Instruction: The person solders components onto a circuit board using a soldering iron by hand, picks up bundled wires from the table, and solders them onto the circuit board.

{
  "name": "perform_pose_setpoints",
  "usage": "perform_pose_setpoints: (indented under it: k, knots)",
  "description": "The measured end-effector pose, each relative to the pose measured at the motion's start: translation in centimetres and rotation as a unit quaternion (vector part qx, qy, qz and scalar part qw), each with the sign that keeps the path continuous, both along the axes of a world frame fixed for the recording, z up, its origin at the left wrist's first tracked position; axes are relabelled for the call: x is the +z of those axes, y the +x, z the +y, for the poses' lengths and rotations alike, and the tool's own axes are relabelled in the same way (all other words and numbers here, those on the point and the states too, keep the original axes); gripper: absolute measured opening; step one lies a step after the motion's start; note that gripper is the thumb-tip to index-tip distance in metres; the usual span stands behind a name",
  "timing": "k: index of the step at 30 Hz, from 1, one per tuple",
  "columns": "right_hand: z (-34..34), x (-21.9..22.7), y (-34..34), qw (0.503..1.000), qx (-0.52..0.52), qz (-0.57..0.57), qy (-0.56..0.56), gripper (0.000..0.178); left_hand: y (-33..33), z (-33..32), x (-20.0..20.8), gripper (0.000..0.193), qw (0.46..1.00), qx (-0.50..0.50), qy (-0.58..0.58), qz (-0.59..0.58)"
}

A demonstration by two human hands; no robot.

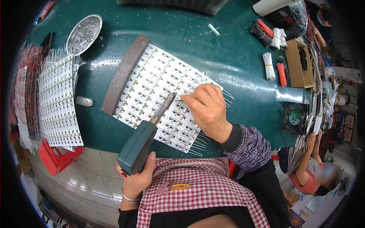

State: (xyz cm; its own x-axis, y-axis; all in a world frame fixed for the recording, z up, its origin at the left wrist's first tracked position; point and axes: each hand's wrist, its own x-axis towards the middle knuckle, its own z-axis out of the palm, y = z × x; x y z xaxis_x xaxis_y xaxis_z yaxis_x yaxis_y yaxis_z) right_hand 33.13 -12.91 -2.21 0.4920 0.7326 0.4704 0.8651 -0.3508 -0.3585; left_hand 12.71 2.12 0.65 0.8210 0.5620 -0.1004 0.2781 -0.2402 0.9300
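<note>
A white panel of small circuit boards (152, 81) lies tilted on the green table, its left edge against a brown bar (126, 72). Wrapped round the handle of a dark green soldering gun (137, 146) is my left hand (137, 180). The gun's dark metal tip rests at the panel's middle, beside the fingertips of my right hand (208, 110). Those fingers are pinched on a thin pale wire (178, 97), only a short end of which shows. Several white wires (197, 144) stick out past the panel's right and lower right edges.
A metal bowl of grey scraps (84, 35) and panels with wires (59, 98) stand left. Right are wire bundles (268, 66), a cardboard box (299, 62) and a black fan (295, 117). A red stool (57, 157) is below; another person (308, 171) sits at right.
</note>
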Motion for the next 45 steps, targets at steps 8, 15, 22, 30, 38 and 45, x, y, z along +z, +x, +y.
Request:
perform_pose_setpoints:
  k: [8, 15, 22, 30, 38, 45]
  knots:
    - [0.0, 0.2, -0.1, 1.000, -0.003, 0.000, -0.001, 0.026, -0.2, 0.0, -0.3, 0.015, 1.000, -0.002, 0.030, 0.002]
    - [-0.1, 0.1, -0.3, 1.000, -0.003, 0.019, -0.019, 0.025, -1.5, 0.0, -0.7, 0.025, 0.999, 0.010, -0.038, 0.026]
    - [0.1, 0.5, -0.5, 1.000, -0.022, 0.001, 0.006, 0.029, -1.9, 0.0, -0.2, 0.036, 0.995, 0.020, -0.102, 0.008]
    - [-0.1, 0.6, -1.2, 1.000, -0.009, 0.003, -0.029, 0.027, -2.6, 0.0, -0.4, 0.040, 0.995, 0.017, -0.098, 0.013]
    - [-0.1, 0.5, -1.2, 1.000, -0.008, -0.002, -0.026, 0.025, -2.4, 0.2, 0.1, 0.044, 0.998, -0.034, -0.040, 0.020]
    - [0.3, 0.4, -1.1, 1.000, -0.010, -0.004, -0.011, 0.026, -1.7, -0.2, 0.1, 0.027, 0.997, 0.002, -0.062, 0.037]
